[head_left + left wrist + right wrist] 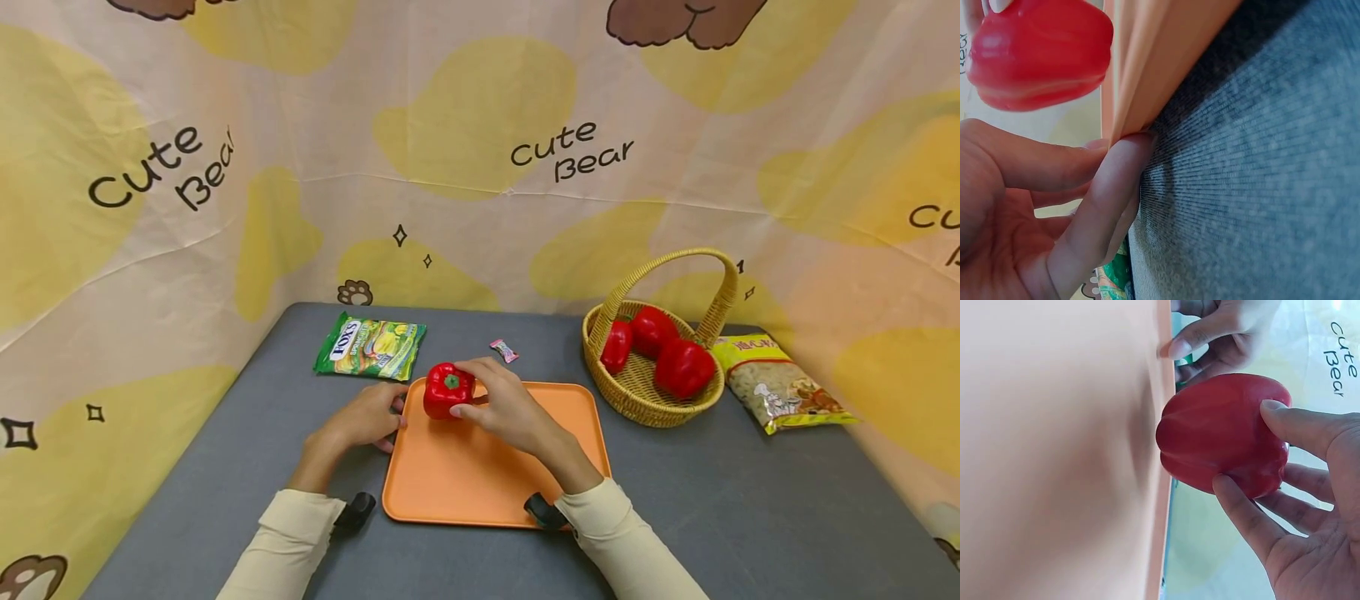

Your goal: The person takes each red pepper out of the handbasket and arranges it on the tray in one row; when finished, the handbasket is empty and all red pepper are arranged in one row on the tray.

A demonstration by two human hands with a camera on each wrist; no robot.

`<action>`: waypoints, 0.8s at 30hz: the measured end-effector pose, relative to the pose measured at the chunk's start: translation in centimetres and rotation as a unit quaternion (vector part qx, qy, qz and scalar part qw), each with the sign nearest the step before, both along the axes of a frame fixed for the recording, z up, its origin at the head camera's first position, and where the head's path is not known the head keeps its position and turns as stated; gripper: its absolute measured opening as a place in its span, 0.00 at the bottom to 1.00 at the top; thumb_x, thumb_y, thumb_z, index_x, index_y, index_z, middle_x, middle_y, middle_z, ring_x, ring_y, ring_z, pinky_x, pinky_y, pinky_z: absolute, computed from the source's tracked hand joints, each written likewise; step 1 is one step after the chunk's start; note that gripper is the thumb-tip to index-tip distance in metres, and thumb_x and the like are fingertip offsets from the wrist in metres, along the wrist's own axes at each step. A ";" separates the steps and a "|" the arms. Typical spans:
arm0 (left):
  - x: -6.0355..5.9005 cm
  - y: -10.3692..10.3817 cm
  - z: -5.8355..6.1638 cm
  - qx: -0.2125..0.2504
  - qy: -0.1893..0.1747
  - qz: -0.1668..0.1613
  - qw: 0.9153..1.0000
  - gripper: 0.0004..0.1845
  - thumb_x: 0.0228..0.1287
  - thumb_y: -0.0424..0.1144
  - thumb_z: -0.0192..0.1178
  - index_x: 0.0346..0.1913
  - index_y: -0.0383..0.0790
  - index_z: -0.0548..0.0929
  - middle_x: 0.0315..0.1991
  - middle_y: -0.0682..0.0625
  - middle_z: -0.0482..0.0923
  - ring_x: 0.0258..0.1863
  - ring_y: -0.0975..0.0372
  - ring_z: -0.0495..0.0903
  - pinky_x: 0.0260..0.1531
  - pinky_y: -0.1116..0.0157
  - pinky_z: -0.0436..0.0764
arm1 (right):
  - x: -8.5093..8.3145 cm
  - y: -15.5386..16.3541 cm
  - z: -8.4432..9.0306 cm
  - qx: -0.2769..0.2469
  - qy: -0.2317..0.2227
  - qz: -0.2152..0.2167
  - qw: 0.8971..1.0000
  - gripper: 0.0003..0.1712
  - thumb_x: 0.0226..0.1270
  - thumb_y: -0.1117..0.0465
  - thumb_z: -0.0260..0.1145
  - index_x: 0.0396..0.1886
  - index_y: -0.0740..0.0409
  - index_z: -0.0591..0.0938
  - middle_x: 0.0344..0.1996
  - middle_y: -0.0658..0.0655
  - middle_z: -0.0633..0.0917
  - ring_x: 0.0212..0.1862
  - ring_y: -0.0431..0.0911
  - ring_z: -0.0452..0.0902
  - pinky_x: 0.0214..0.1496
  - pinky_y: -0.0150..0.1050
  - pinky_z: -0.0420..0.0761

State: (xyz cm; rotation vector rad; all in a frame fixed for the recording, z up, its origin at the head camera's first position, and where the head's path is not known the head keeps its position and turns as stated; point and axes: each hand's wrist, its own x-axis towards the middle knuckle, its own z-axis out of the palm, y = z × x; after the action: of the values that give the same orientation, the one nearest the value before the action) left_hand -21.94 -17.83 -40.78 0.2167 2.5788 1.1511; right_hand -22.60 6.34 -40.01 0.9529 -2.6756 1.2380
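My right hand [510,408] grips a red bell pepper [450,390] with a green stem, thumb on one side and fingers on the other. The pepper is over the far left part of an orange tray [480,492]. Its lobed underside faces the tray floor in the right wrist view, close above a soft shadow; whether it touches cannot be told. At the tray's left rim, my left hand [367,417] pinches the edge between thumb and fingers, as the left wrist view shows, with fingers partly under the rim [1141,75].
Right of the tray stands a wicker basket [645,412] with a tall handle, holding several red peppers [684,368]. A yellow-topped food bag [780,379] lies beside it. Behind the tray are a green candy bag [375,346] and a small pink wrapped candy [504,350]. Printed cloth backs the grey table.
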 end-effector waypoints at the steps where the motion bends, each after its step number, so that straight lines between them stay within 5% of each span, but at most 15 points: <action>1: 0.0 0.0 0.0 -0.001 0.000 0.000 1.000 0.28 0.61 0.24 0.55 0.66 0.27 0.67 0.41 0.40 0.73 0.24 0.59 0.79 0.20 0.61 0.85 | 0.0 -0.1 -0.1 0.002 -0.001 -0.001 1.000 0.35 0.58 0.55 0.74 0.65 0.55 0.74 0.57 0.51 0.76 0.57 0.44 0.73 0.51 0.36 0.84; 24: 0.0 -0.1 0.0 -0.001 -0.001 -0.004 1.000 0.28 0.61 0.25 0.56 0.66 0.29 0.69 0.42 0.40 0.73 0.25 0.58 0.80 0.20 0.61 0.85 | 0.2 -1.2 -0.7 0.028 -0.020 -0.007 0.999 0.38 0.60 0.54 0.72 0.69 0.52 0.70 0.61 0.53 0.73 0.60 0.47 0.71 0.56 0.38 0.81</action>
State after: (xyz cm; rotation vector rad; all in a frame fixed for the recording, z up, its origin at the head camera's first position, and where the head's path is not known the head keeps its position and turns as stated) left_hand -21.94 -17.97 -40.76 0.2259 2.5748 1.1462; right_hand -22.41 5.09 -40.72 0.9237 -2.7565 1.1971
